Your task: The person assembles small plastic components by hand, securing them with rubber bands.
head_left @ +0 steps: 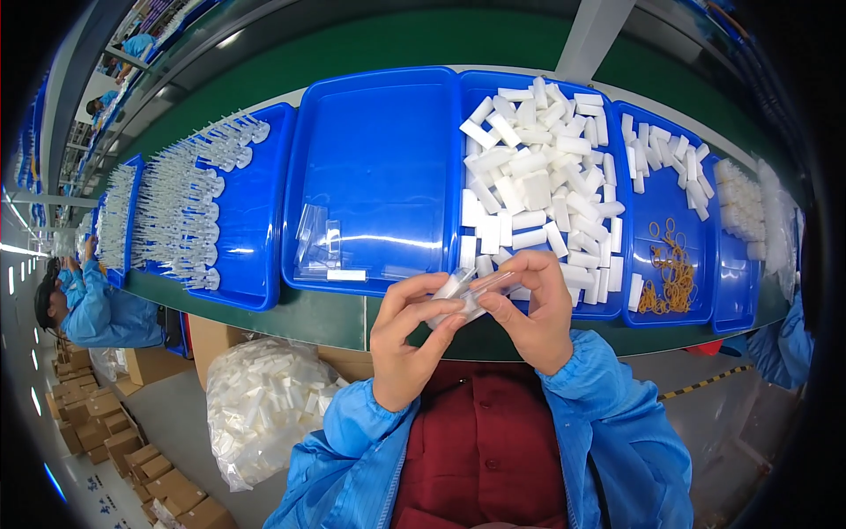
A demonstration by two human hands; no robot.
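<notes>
In front of my chest, at the near edge of the bench, both hands meet around small clear plastic pieces. My left hand pinches a clear piece that looks whitish toward its top; whether a white block is inside I cannot tell. My right hand is closed, with thumb and forefinger on a clear, shiny piece touching the one in the left. Just beyond the hands, white rectangular blocks are heaped in a blue tray. A few clear plastic cases and one white block lie in the blue tray to the left.
Farther left, a blue tray holds many clear, long-stemmed parts. At right, another tray has yellow-brown rubber bands and white blocks. A bag of white pieces stands below the bench. Another person sits at far left.
</notes>
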